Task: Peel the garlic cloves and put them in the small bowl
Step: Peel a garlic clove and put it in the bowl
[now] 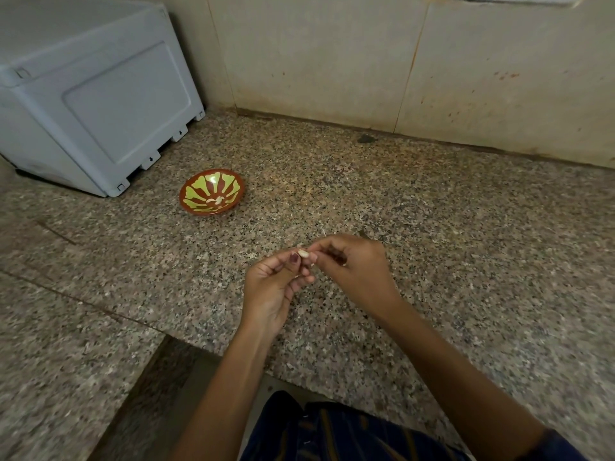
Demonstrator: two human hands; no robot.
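Observation:
A small pale garlic clove is held between my two hands above the granite counter. My left hand pinches it between thumb and fingers from below. My right hand pinches its right end with the fingertips, the other fingers curled. The small bowl, red-brown with a yellow-green petal pattern, sits on the counter to the upper left of my hands, and a couple of pale peeled cloves lie at its bottom.
A grey-white plastic appliance stands at the back left, close behind the bowl. A tiled wall bounds the counter at the back. The counter has a front edge just below my wrists, with a lower ledge at the left.

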